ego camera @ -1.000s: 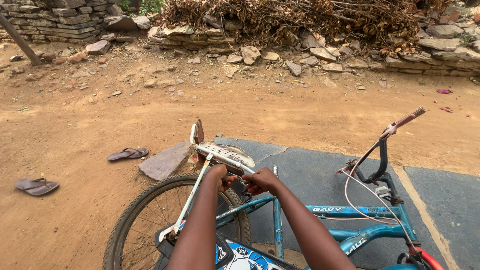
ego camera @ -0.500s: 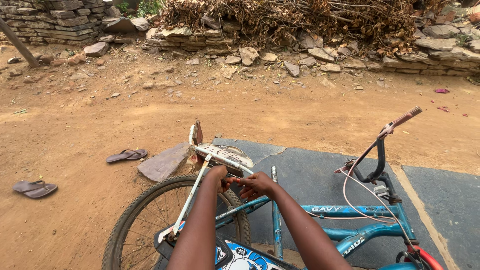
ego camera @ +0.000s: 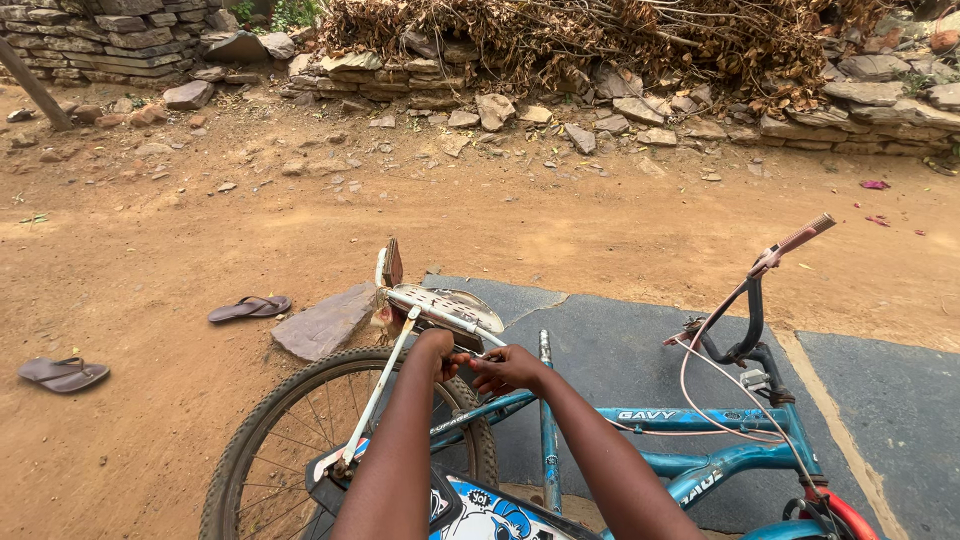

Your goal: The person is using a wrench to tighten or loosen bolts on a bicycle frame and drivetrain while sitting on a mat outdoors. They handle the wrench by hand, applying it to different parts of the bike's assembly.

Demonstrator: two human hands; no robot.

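Almost nothing has moved since a second ago: both hands, left hand [ego camera: 437, 352] and right hand [ego camera: 505, 368], stay closed on a small part under the rear rack [ego camera: 440, 305] of the blue bicycle [ego camera: 650, 440], probably tightening it, needing a firm turn next.

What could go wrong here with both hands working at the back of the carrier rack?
Both hands, left hand and right hand, pinch something small beside the rear carrier rack; it might drop into the rear wheel spokes or the dirt. The blue bicycle shows no visible stand, so it may tip.
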